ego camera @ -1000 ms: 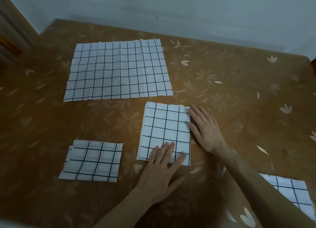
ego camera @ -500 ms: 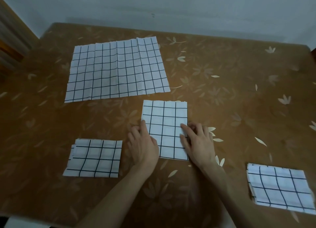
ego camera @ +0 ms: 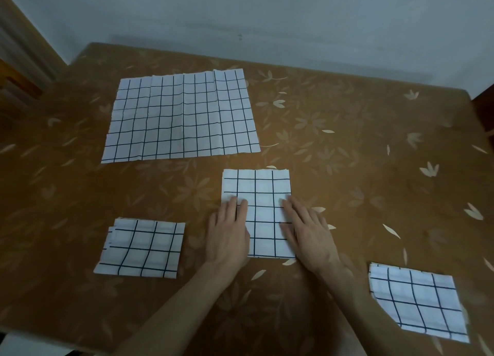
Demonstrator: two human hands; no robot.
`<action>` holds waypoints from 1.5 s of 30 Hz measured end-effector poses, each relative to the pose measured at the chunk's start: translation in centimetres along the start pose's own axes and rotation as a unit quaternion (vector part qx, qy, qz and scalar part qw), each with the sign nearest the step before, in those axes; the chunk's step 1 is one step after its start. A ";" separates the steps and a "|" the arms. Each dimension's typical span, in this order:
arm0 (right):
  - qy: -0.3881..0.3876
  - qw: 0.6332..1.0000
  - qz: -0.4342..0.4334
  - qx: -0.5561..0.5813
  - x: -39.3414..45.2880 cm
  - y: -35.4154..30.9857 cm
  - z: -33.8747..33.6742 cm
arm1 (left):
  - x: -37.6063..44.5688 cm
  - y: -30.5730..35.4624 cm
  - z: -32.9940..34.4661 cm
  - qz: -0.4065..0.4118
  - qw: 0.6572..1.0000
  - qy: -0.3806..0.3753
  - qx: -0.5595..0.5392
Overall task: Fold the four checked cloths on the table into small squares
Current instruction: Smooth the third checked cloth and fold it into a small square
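Observation:
A white cloth with black checks, folded into a tall rectangle (ego camera: 263,192), lies in the middle of the table. My left hand (ego camera: 228,235) lies flat on its lower left edge, fingers straight. My right hand (ego camera: 307,231) presses flat on its lower right edge. A large unfolded checked cloth (ego camera: 181,118) lies spread at the back left. A folded checked cloth (ego camera: 141,247) sits at the front left. Another folded checked cloth (ego camera: 417,302) sits at the front right.
The table (ego camera: 361,147) wears a brown covering with pale flower prints and runs up to a grey wall at the back. A wooden piece of furniture (ego camera: 16,70) stands past the left edge. The table's front edge shows at the bottom left.
Both hands have slid from the cloth's lower edge and right side onto its two long sides, and now rest slightly higher on it. The cloth stays in place.

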State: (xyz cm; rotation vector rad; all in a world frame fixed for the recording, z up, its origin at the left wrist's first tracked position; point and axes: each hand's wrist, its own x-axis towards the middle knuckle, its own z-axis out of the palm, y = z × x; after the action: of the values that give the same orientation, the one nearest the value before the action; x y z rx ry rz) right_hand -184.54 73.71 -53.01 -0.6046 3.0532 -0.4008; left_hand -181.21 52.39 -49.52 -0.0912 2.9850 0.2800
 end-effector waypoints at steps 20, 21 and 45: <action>-0.011 0.872 0.344 0.348 3.5 -2.7 -2.1 | 2.3 1.6 -1.9 -0.279 0.938 -0.055 -0.198; -0.020 0.865 0.361 0.348 3.7 -2.7 -2.2 | 2.5 1.7 -2.1 -0.293 0.931 -0.064 -0.208; 0.057 0.790 0.308 0.527 3.1 -2.9 -7.1 | 1.4 -0.2 -4.9 -0.318 0.718 0.037 -0.618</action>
State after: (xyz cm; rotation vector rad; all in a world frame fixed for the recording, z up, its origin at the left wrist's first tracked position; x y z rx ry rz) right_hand -186.68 71.68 -45.22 0.4641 2.2667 -1.8596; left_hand -183.22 51.22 -44.95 -1.1908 2.0060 2.0296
